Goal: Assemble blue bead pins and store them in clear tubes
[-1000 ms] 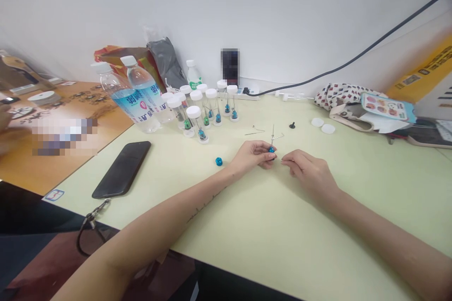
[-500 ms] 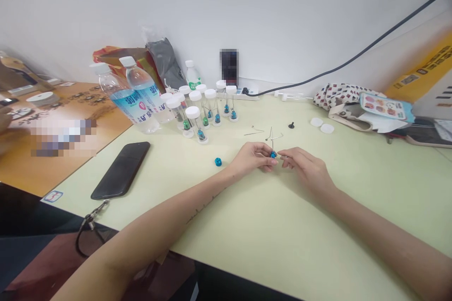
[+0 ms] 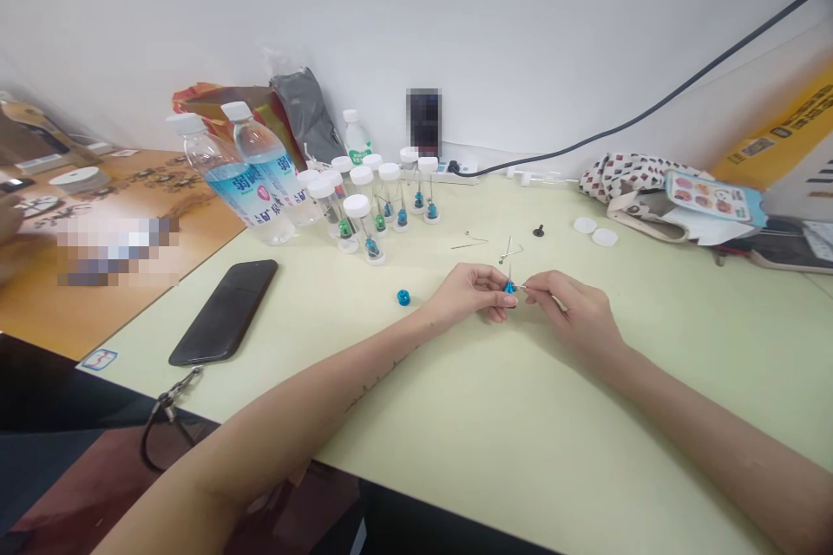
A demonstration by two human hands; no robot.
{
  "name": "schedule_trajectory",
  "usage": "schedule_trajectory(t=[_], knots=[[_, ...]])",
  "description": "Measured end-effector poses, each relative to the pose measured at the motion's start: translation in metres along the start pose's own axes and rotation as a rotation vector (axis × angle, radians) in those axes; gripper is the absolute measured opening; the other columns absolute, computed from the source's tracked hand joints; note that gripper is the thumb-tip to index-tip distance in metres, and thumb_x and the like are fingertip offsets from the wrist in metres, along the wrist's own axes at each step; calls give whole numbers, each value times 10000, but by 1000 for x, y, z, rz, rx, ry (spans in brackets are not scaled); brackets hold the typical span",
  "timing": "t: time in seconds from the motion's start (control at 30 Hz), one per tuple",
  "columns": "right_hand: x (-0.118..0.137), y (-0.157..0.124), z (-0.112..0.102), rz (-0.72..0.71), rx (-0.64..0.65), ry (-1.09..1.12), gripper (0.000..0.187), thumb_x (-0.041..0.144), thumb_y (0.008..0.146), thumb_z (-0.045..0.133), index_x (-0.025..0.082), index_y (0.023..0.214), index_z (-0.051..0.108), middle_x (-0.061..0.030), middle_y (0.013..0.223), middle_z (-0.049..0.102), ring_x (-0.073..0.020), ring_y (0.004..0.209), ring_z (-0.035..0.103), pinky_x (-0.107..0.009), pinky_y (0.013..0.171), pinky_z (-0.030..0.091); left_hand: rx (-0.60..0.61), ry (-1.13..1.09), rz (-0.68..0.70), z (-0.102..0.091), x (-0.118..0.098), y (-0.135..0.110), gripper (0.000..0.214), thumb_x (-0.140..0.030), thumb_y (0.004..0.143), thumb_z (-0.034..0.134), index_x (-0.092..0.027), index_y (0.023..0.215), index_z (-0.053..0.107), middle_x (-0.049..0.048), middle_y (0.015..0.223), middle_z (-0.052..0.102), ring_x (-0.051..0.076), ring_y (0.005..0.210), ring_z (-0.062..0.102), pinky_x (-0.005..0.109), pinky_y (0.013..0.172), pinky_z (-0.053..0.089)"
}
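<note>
Between the thumb and fingers of my left hand (image 3: pixel 476 290) is a small blue metal part (image 3: pixel 509 287), with a thin metal rod standing up from it. My right hand (image 3: pixel 573 303) is closed in a pinch on a thin metal pin (image 3: pixel 521 287), whose tip meets the right side of the blue part. Whether the tip sits inside it I cannot tell. A second blue part (image 3: pixel 403 297) lies left of my left hand. Beyond my hands are a bent wire (image 3: pixel 469 240), more bent wire pieces (image 3: pixel 512 252) and a small black flanged piece (image 3: pixel 538 231).
Several white-capped clear tubes (image 3: pixel 357 208) with blue or green parts stand at the back left, near two water bottles (image 3: pixel 260 169). A phone (image 3: pixel 225 312) lies at left. White caps (image 3: pixel 605 237) and a patterned pouch (image 3: pixel 625 178) are at right. A black cable (image 3: pixel 586 139) crosses behind.
Both hands have shifted very slightly right with the blue part. The rod on it has turned a little, and the pin in my right hand now shows more clearly against its side.
</note>
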State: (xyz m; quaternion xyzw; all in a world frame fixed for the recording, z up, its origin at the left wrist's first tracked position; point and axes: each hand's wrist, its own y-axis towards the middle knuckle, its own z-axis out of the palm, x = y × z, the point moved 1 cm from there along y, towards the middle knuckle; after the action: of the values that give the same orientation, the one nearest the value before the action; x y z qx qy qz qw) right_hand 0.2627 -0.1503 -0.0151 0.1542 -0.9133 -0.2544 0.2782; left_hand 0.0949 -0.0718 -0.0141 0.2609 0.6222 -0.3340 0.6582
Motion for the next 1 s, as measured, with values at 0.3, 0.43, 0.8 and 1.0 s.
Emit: schedule_trajectory(t=[0.3, 0.43, 0.8, 1.0], knots=[[-3, 1, 2, -114, -52, -43, 186, 127, 897, 413, 202, 833, 570, -31, 798, 645, -133, 724, 601, -233, 616, 427, 0, 3, -1, 0, 0, -1, 346, -337, 636, 737, -95, 844, 605, 33, 641, 623, 101, 528, 601, 242, 550, 514], [-1, 0, 1, -113, -36, -38, 196, 130, 903, 400, 202, 848, 573, -38, 819, 646, -133, 726, 595, -234, 613, 427, -10, -6, -4, 1, -1, -1, 354, -328, 596, 763, -99, 801, 588, 24, 632, 613, 104, 523, 600, 245, 534, 518], [-2, -1, 3, -56, -8, -77, 174, 174, 893, 445, 197, 795, 586, -15, 695, 616, -131, 624, 555, -240, 587, 394, -61, 61, 40, 2, -1, -3, 293, -292, 611, 745, -108, 774, 585, 32, 717, 620, 112, 618, 611, 297, 637, 544], [1, -1, 4, -41, 0, -67, 158, 187, 897, 446, 201, 813, 580, -20, 716, 619, -141, 662, 555, -245, 595, 383, -69, 98, 128, 1, 2, 0, 221, -234, 670, 694, -110, 835, 613, 49, 807, 625, 130, 718, 616, 312, 730, 524]])
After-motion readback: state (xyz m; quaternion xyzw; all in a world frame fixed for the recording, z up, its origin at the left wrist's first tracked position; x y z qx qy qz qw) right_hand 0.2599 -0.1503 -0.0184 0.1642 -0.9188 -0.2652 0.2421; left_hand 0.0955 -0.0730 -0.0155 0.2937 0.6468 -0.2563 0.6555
